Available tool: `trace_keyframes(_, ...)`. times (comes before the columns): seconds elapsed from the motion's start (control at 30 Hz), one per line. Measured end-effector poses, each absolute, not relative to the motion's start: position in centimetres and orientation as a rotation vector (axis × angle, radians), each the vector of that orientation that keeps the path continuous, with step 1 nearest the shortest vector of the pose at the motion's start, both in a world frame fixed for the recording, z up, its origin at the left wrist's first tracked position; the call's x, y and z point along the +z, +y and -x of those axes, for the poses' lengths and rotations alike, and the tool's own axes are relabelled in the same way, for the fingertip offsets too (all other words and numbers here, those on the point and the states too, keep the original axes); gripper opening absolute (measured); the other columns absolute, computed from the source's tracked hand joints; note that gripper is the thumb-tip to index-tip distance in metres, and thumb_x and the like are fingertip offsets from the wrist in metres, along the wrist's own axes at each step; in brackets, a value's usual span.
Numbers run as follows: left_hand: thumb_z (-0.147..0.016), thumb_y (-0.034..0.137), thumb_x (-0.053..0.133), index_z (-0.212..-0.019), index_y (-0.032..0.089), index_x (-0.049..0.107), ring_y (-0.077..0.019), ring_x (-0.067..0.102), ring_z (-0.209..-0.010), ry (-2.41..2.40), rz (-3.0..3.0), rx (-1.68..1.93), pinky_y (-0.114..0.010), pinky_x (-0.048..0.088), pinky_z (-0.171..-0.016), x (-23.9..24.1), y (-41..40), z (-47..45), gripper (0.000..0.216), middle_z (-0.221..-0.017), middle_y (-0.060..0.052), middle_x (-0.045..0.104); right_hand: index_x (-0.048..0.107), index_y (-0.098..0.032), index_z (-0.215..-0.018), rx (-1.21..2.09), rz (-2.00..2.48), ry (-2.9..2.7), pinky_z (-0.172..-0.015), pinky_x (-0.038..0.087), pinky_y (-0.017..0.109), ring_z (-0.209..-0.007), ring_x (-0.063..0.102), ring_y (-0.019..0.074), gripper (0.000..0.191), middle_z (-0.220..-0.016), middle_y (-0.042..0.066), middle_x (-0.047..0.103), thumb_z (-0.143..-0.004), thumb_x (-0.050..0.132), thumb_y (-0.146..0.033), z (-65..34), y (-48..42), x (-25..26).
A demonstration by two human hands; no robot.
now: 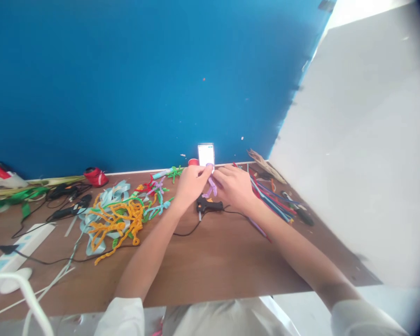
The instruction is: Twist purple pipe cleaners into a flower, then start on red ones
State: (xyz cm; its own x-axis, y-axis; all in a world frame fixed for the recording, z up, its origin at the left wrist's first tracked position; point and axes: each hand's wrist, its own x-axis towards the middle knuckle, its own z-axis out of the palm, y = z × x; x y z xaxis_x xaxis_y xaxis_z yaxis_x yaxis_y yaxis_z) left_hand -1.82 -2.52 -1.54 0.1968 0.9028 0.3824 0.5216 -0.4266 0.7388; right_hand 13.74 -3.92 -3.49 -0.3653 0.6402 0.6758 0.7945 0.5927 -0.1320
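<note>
While left fingers (pixel 206 171) and right fingers (pixel 221 175) pinch a fuzzy purple stem (pixel 213 185), twisted orange strands (pixel 136 215), flat brown tabletop (pixel 203 261)

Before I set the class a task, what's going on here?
A person's left hand and right hand hold a small purple fuzzy piece between them. Just below in view, a black glue gun lies on the brown table. A phone stands behind, near the blue wall; orange fuzzy stems lie heaped to the left.
</note>
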Motion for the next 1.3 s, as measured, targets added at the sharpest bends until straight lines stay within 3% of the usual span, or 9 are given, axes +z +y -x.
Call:
trace_keyframes(0.27, -0.101, 0.051, 0.041, -0.061, 0.018, 0.052, -0.011, 0.04, -0.053, 1.182, -2.272, 1.112, -0.027, 0.026, -0.055, -0.2, -3.3, 2.4, 0.053, -0.054, 0.001, 0.05, 0.066, -0.017, -0.088, 1.289, 0.742, -1.858, -0.065, 0.046, 0.026, -0.068, 0.057, 0.0129, 0.019, -0.08, 0.002, 0.067, -0.092, 0.059, -0.034, -15.6, -2.6, -2.2)
trace_keyframes(0.5, -0.103, 0.046, 0.039, -0.064, 0.018, 0.055, -0.0124, 0.044, -0.056, 1.252, -2.605, 1.101, -0.028, 0.029, -0.06, 0.0, -3.0, 3.5, 0.051, -0.058, -0.001, 0.055, 0.065, -0.017, -0.077, 1.67, 0.54, -1.672, -0.063, 0.047, 0.026, -0.063, 0.059, 0.0134, 0.036, -0.07, 0.003, 0.067, -0.096, 0.059, -0.047, -16.0, -2.8, -2.3)
trace_keyframes(0.63, -0.103, 0.045, 0.04, -0.066, 0.018, 0.056, -0.0127, 0.046, -0.058, 1.229, -2.656, 1.087, -0.028, 0.028, -0.06, 0.2, -3.1, 3.7, 0.049, -0.06, -0.001, 0.057, 0.065, -0.017, -0.076, 1.745, 0.55, -1.56, -0.061, 0.045, 0.025, -0.059, 0.057, 0.0123, 0.028, -0.065, 0.001, 0.065, -0.091, 0.065, -0.04, -15.9, -2.7, -2.4)
trace_keyframes(0.8, -0.103, 0.045, 0.039, -0.063, 0.018, 0.061, -0.0135, 0.047, -0.055, 1.336, -2.697, 1.044, -0.03, 0.023, -0.059, 0.1, -3.5, 3.1, 0.053, -0.059, -0.004, 0.061, 0.064, -0.017, -0.068, 1.437, 0.649, -1.723, -0.06, 0.039, 0.027, -0.057, 0.054, 0.0128, 0.025, -0.062, 0.0, 0.064, -0.089, 0.06, -0.03, -15.7, -2.4, -2.8)
trace_keyframes(0.97, -0.101, 0.045, 0.041, -0.064, 0.019, 0.068, -0.0164, 0.05, -0.053, 1.586, -2.581, 0.962, -0.032, 0.017, -0.057, -0.7, -3.2, 2.3, 0.053, -0.06, -0.007, 0.066, 0.056, -0.018, -0.06, 0.445, 0.944, -2.117, -0.058, 0.026, 0.029, -0.056, 0.041, 0.0125, 0.026, -0.056, -0.001, 0.05, -0.086, 0.052, -0.021, -15.3, -2.4, -3.4)
trace_keyframes(1.1, -0.1, 0.044, 0.041, -0.056, 0.018, 0.062, -0.0157, 0.048, -0.051, 1.573, -2.402, 0.848, -0.031, 0.021, -0.055, -0.9, -2.4, 2.6, 0.055, -0.055, -0.006, 0.063, 0.06, -0.016, -0.067, -0.283, 1.032, -2.302, -0.06, 0.021, 0.034, -0.065, 0.045, 0.0178, 0.027, -0.065, 0.007, 0.06, -0.092, 0.05, -0.022, -14.4, -2.8, -4.3)
trace_keyframes(1.2, -0.099, 0.046, 0.043, -0.053, 0.018, 0.056, -0.0148, 0.047, -0.049, 1.566, -2.266, 0.76, -0.029, 0.023, -0.054, -1.1, -1.8, 3.0, 0.056, -0.05, -0.004, 0.058, 0.064, -0.015, -0.071, -0.441, 1.056, -2.341, -0.061, 0.021, 0.035, -0.067, 0.047, 0.0199, 0.03, -0.067, 0.01, 0.063, -0.095, 0.046, -0.019, -13.8, -2.7, -5.2)
trace_keyframes(1.3, -0.101, 0.048, 0.039, -0.053, 0.019, 0.055, -0.0147, 0.047, -0.05, 1.517, -2.313, 0.824, -0.029, 0.024, -0.054, -1.4, -1.4, 3.1, 0.058, -0.051, -0.003, 0.057, 0.061, -0.017, -0.067, -0.327, 1.106, -2.213, -0.061, 0.023, 0.034, -0.066, 0.047, 0.0188, 0.03, -0.065, 0.008, 0.061, -0.094, 0.048, -0.022, -13.5, -2.3, -5.8)
